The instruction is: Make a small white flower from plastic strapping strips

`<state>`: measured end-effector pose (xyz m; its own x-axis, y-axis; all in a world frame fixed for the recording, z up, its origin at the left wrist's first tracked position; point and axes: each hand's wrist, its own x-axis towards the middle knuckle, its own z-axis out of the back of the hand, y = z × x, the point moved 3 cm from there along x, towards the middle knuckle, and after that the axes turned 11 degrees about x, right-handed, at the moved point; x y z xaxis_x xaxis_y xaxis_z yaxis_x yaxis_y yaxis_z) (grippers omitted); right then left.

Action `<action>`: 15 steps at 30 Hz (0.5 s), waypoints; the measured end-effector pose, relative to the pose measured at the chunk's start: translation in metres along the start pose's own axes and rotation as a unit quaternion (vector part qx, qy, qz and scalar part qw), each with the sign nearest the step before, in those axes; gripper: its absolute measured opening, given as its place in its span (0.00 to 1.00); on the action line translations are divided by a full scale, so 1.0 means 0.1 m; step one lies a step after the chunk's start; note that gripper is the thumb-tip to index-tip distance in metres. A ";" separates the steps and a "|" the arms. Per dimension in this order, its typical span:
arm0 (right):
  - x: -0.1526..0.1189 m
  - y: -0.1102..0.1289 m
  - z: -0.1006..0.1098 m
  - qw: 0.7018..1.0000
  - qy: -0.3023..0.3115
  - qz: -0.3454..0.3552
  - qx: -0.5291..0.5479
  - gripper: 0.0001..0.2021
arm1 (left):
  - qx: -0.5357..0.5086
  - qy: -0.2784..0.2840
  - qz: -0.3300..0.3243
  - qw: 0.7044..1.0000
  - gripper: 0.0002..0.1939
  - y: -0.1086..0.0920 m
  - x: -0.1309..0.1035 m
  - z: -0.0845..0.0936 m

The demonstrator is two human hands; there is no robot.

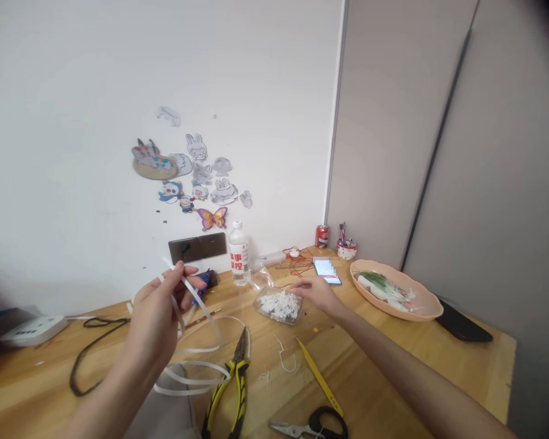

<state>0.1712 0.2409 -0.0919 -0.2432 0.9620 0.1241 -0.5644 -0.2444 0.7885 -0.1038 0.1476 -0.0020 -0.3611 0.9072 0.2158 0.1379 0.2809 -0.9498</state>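
My left hand [153, 314] is raised at the left, its fingers closed on a narrow white strip [196, 294]. The strip's end sticks up past the fingertips, and its loose loops hang over the table below. At the middle, my right hand [319, 295] reaches to the right side of a small clear plastic box [261, 312] heaped with small white pieces [279, 303]. Its thumb and fingers are drawn together at the box's edge; whatever is between them is too small to make out. Yellow-and-black pliers [231, 381] lie between my arms.
Yellow tweezers [319, 376] and black-handled scissors [313, 424] lie in front. Behind the box stand a water bottle [239, 256], a phone [327, 271] and a red can [321, 236]. A pink tray [423, 314] sits at right; a black cord [77, 366] curls at left.
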 end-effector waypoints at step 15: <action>-0.03 -0.28 -0.29 0.985 0.014 -0.155 0.078 0.13 | -0.006 0.005 0.003 1.000 0.10 -0.01 0.00 0.01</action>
<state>0.1648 0.2415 -0.1316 -0.1014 0.9830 -0.1528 -0.4870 0.0849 0.8693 -0.1049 0.1464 -0.0010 -0.3509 0.9121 0.2122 0.1517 0.2790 -0.9482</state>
